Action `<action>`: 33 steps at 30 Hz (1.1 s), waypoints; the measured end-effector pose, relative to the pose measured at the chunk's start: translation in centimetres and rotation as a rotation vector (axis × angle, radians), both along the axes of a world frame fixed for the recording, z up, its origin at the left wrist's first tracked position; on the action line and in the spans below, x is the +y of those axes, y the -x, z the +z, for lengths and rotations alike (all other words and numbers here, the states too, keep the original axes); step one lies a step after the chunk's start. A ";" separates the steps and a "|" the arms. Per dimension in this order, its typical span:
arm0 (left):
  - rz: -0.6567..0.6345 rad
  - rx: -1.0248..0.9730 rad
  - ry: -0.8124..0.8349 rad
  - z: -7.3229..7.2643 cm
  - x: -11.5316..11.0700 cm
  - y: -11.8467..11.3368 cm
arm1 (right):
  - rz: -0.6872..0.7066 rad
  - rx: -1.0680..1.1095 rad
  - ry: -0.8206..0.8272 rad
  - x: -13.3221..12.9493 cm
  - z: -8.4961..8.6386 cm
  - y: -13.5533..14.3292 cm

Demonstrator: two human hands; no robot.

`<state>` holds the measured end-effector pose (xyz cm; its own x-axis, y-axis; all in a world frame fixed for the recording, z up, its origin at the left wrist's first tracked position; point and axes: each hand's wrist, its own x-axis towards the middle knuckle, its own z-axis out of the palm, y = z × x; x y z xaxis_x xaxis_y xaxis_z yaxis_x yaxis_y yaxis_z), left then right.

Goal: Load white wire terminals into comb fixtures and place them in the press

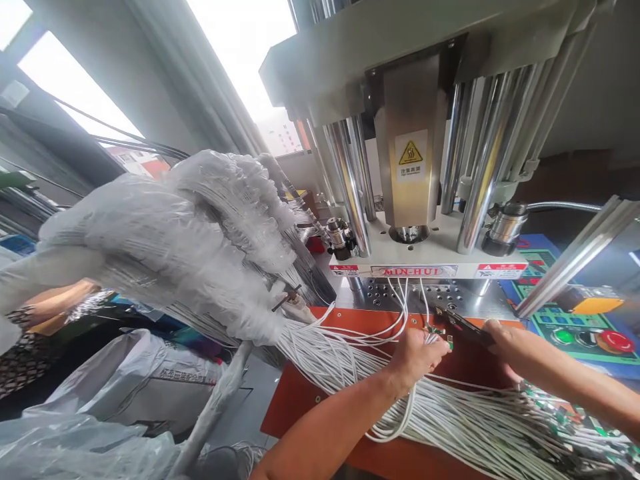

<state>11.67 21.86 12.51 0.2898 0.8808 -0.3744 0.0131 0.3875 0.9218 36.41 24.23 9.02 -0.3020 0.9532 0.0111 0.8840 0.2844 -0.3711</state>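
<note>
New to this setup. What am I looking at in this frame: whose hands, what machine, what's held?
It is one picture, from a camera on a person's head, looking forward and down, so the bare hands are the wearer's.

The machine, marked MIN-HUI, looks like a press: metal columns, a central block with a heat-warning sign. A control panel stands at right.

On the orange-red surface in front lies a thick bundle of white cables, many ending at right in small green parts. The left hand pinches a few cable ends; the right hand grips a dark, plier-like tool. Plastic wrap covers cables at left.
</note>
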 end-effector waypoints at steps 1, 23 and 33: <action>0.001 -0.049 0.042 0.2 0.0 -0.4 | -0.014 0.032 0.056 -0.2 0.3 0.0; -0.163 0.024 0.279 0.6 0.0 -2.9 | -0.168 0.559 0.463 -4.5 2.1 3.6; -0.120 0.039 0.244 0.2 0.0 -3.0 | -0.124 0.447 0.189 -5.2 -0.6 4.8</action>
